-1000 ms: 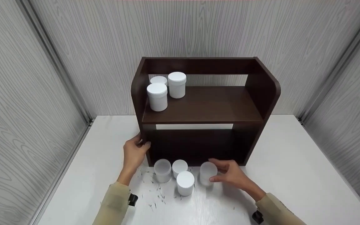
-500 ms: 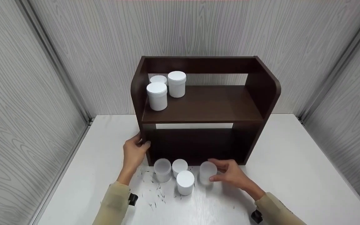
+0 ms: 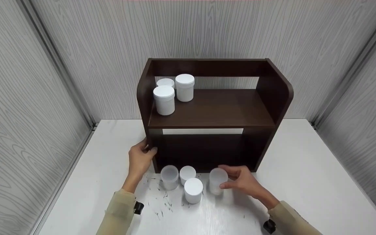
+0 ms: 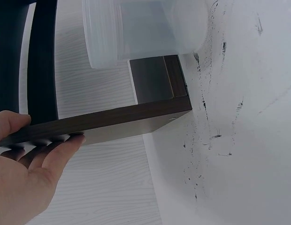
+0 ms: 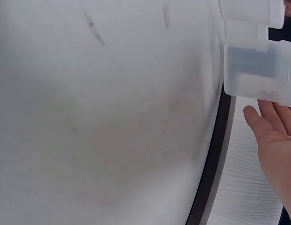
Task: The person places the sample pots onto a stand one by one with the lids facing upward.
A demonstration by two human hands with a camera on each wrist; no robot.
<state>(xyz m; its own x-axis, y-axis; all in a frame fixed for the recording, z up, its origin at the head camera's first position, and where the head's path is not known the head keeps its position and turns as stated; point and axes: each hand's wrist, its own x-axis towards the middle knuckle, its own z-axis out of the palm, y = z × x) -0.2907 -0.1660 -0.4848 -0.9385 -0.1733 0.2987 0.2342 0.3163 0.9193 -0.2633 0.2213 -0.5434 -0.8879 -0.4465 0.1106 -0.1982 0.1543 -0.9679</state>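
Observation:
My left hand [image 3: 139,160] grips the left side panel of a dark brown wooden shelf [image 3: 212,109], thumb on one face and fingers on the other, as the left wrist view shows. At the shelf's front right, my right hand [image 3: 242,181] holds a translucent plastic cup [image 3: 218,182] between thumb and fingers. In the right wrist view that cup [image 5: 251,70] lies across the fingertips. Two white-lidded jars [image 3: 193,191] stand left of it, one behind the other. Farther left is another translucent cup [image 3: 169,179], near my left hand.
Three white lidded jars [image 3: 165,101] are grouped at the left end of the upper shelf board [image 3: 227,106]. The white table [image 3: 305,182] has dark scuff marks in front of the shelf. Grey wood-grain walls [image 3: 207,29] enclose the back and both sides.
My right hand and its translucent cup have shifted very slightly to the right. The left hand, shelf and other jars stay in place.

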